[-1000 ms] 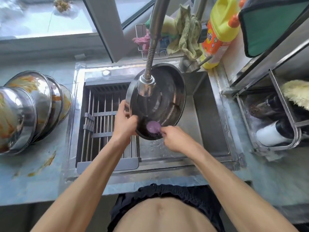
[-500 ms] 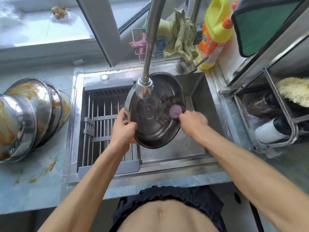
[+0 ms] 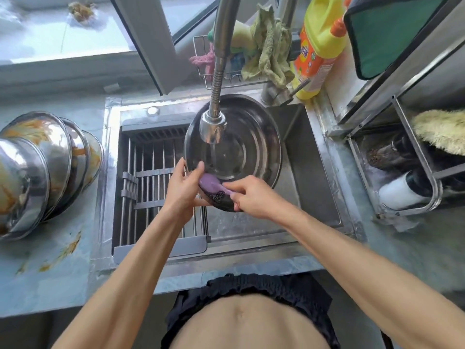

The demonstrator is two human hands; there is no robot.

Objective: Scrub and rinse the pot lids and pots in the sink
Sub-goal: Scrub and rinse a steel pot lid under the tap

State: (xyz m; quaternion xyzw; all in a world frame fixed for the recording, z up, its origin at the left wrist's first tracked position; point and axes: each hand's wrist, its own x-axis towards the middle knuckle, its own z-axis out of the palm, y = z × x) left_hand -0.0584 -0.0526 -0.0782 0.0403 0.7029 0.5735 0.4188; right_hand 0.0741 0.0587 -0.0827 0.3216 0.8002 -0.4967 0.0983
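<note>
A person stands at a steel sink (image 3: pixel 317 177) in the middle of the frame, holding a round steel pot (image 3: pixel 246 144) tilted under the faucet head (image 3: pixel 212 127), where a thin stream of water runs. The left hand (image 3: pixel 182 191) has its grip curled round the pot's lower-left rim. The right hand (image 3: pixel 250 195) pinches the handle of a purple scrub brush (image 3: pixel 214 187), whose dark bristles press on the lower rim.

The likeliest trouble, I'd judge, is the wet rim slipping from that one-handed hold as the brush pushes against it, dropping the pot into the basin. The faucet head hangs just above the pot's upper-left edge, so lifting or turning the pot could knock it.

Room is tight left of the pot, where a drain rack (image 3: pixel 153 187) fills that half of the sink. The basin to the right looks freer. On the bench (image 3: pixel 50 278) at far left lean stacked dirty pots (image 3: pixel 37 167), smeared orange, near the sink's edge.
</note>
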